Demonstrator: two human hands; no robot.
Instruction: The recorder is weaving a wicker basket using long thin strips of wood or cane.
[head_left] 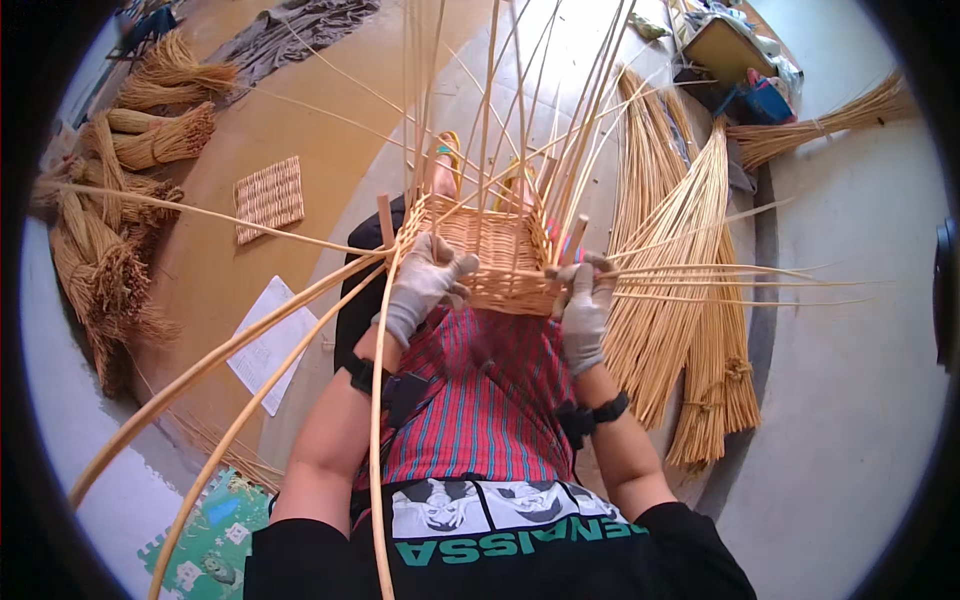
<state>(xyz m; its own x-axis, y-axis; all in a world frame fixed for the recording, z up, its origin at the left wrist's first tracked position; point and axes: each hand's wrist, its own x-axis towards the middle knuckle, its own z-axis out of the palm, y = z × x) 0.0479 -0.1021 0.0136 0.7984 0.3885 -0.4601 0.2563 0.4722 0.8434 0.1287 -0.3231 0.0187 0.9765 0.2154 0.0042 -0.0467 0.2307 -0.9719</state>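
A partly woven cane basket [512,292] rests on my lap, its long unwoven stakes fanning upward and out to the sides. My left hand [428,285], in a grey-white work glove, is closed on the basket's near left corner, where thick canes [290,297] sweep out to the left. At the near right corner, my gloved right hand [585,305] has its fingers bent around thin cane strands [700,272] that extend to the right. A wooden peg [386,222] stands at the left corner, and another peg [577,238] rises beside my right hand. The fingertips are partly hidden.
Large bundles of cane [690,300] lie on the floor at right, and coiled bundles [120,235] at left. A square woven mat [268,200] and a white paper sheet [268,350] lie left of me. A bin [722,52] stands at the far right.
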